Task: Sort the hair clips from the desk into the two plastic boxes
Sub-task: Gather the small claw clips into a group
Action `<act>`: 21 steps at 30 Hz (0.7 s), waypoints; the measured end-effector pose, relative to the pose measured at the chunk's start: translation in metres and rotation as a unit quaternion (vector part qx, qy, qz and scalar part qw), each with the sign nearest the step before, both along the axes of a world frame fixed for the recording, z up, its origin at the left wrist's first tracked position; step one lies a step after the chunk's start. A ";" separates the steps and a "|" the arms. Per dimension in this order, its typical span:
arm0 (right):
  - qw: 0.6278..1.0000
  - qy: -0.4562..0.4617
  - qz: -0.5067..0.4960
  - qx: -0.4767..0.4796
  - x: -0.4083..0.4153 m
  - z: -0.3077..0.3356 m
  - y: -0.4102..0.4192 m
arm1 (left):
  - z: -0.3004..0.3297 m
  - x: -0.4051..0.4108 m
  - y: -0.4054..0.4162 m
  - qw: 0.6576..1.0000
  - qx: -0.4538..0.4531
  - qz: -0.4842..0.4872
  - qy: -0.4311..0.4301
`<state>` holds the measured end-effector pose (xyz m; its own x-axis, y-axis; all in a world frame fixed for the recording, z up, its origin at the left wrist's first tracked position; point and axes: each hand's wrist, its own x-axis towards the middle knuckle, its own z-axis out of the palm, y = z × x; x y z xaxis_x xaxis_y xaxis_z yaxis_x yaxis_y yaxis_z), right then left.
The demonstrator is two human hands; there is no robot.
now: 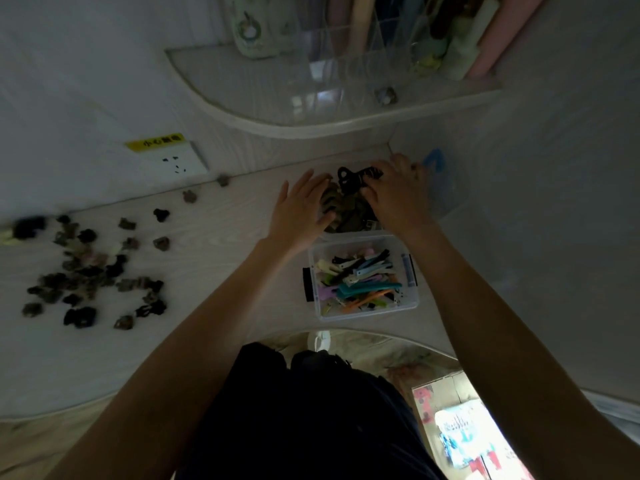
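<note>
Two clear plastic boxes stand on the pale desk. The near box [412, 299] holds several long flat clips in many colours. The far box [349, 232] is piled with dark claw clips. My left hand [299, 209] lies flat on the left side of that pile, fingers spread. My right hand [394, 192] is over the pile's right side, its fingers closed on a black claw clip [349, 178] at the top. Many small dark claw clips [93, 271] lie scattered on the desk at the left.
A curved shelf [311, 109] with a clear organiser hangs above the far box. A wall socket [173, 164] with a yellow label is at the back left. The desk's curved front edge runs just below the near box. A wall closes the right side.
</note>
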<state>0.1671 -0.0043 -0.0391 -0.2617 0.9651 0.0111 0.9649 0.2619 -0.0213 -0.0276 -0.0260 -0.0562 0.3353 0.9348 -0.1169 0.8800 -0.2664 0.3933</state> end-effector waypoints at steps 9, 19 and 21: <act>0.982 0.097 -0.054 -0.150 -0.006 -0.002 -0.004 | 0.000 -0.004 -0.003 1.000 0.012 -0.007 -0.002; 0.968 0.176 -0.001 -0.178 -0.024 0.001 -0.016 | 0.002 -0.006 -0.006 1.000 0.004 -0.008 -0.020; 0.974 0.156 0.001 -0.163 -0.024 0.002 -0.012 | 0.000 -0.006 -0.005 1.000 0.006 -0.006 -0.020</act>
<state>0.1431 -0.0167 -0.0369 -0.2962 0.9303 -0.2163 0.8978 0.1939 -0.3955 -0.0335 -0.0314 -0.0560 0.3499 0.9323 -0.0915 0.8606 -0.2813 0.4244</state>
